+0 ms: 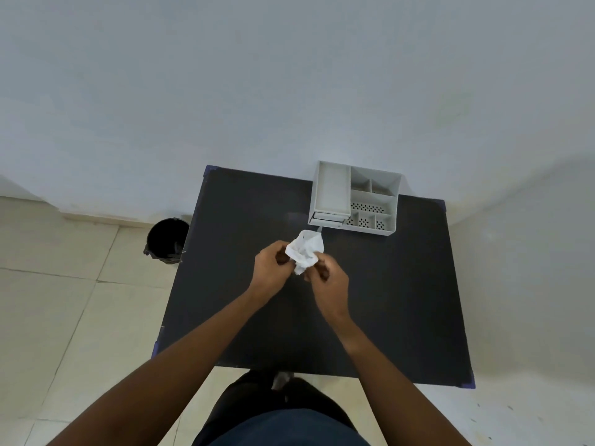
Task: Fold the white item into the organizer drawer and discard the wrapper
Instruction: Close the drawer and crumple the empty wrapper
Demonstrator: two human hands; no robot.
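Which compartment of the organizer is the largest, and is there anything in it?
The long tray on the left side of the organizer: it runs almost the full depth, while the others are small divided cells. It looks empty.

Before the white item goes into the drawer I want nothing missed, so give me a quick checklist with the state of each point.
1. Both hands on the item: ok. The left hand and right hand hold the white item above the table.
2. Item folded flat: not ok, it looks bunched and crumpled.
3. Drawer open: cannot tell. The low front of the organizer is too small to read.
4. Path to the organizer clear: ok, bare table lies between.
5. Wrapper located: cannot tell, none is distinguishable from the item.
6. Bin within reach: ok, probably. The black bin stands on the floor left of the table.
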